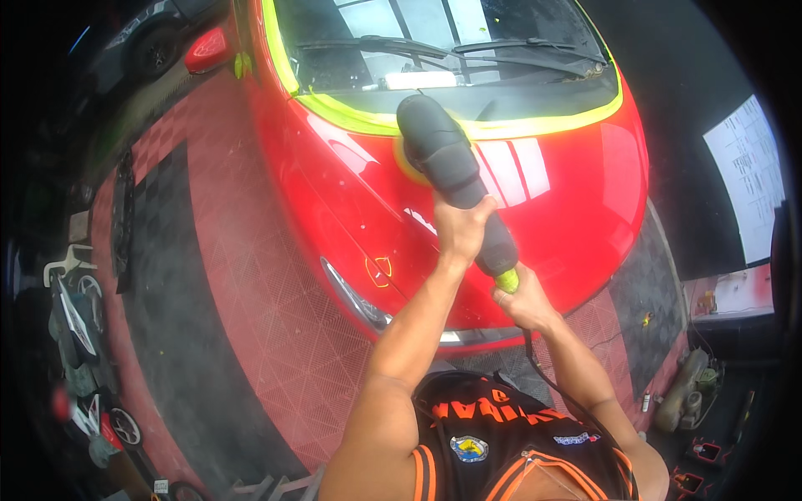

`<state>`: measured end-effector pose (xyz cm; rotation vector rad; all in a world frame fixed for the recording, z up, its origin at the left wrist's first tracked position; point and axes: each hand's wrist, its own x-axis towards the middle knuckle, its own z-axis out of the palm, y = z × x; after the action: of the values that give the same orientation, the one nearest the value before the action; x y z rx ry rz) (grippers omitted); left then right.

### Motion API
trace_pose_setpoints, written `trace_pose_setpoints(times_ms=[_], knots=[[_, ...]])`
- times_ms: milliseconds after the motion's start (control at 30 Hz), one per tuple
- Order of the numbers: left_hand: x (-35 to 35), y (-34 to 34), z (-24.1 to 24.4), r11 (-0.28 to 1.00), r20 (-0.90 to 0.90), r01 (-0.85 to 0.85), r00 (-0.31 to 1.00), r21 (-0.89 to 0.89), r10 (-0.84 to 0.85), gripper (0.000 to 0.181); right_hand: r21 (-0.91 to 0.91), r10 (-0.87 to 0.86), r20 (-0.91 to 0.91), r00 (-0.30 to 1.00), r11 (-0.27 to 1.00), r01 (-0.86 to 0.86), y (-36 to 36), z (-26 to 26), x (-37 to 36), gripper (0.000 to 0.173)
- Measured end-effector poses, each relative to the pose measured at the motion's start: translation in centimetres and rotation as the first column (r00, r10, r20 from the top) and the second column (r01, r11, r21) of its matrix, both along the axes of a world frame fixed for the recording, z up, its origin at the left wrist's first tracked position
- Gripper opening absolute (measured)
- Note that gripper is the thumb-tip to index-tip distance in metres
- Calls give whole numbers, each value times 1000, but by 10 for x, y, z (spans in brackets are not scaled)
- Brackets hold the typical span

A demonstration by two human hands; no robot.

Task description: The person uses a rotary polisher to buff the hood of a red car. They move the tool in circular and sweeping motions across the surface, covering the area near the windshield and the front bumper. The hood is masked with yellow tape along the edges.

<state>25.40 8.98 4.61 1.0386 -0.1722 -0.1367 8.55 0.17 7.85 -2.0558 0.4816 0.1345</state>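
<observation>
My left hand [462, 228] is wrapped around the black body of a power polisher [446, 164]. My right hand [526, 302] grips the tool's rear end at a yellow-green section [507, 281]. Under the polisher's head, a yellow round pad [408, 164] shows in part against the red car hood [564, 232], near its windshield end. Neon yellow-green masking tape [539, 129] lines the base of the windshield, close to the pad. A black power cord [544, 371] runs from the rear of the tool back along my right arm and torso.
Above the hood are the windshield wipers [401, 47]. A headlight [354, 297] faces the left-front floor tiles [276, 294]. Motorcycles [81, 325] stand at far left, another vehicle [156, 50] at upper left. An air compressor tank [680, 391] sits at lower right.
</observation>
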Motion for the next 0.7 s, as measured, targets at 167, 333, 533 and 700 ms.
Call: trace_pose_setpoints(times_ms=[167,333,533,700], knots=[[19,27,6,1000,-39,0,999,-1,0,54,35,48,-13,999,998,-47,12,-1,26,49],[20,45,10,996,-65,-38,997,76,43,48,89,102,4,995,991,-102,21,-9,31,56],[-6,28,-6,985,-62,-35,997,167,46,46,154,104,-18,994,983,-100,7,-12,4,50],[-46,-17,-14,976,-48,9,999,217,2,53,198,16,-31,999,980,-9,-25,-24,-43,50]])
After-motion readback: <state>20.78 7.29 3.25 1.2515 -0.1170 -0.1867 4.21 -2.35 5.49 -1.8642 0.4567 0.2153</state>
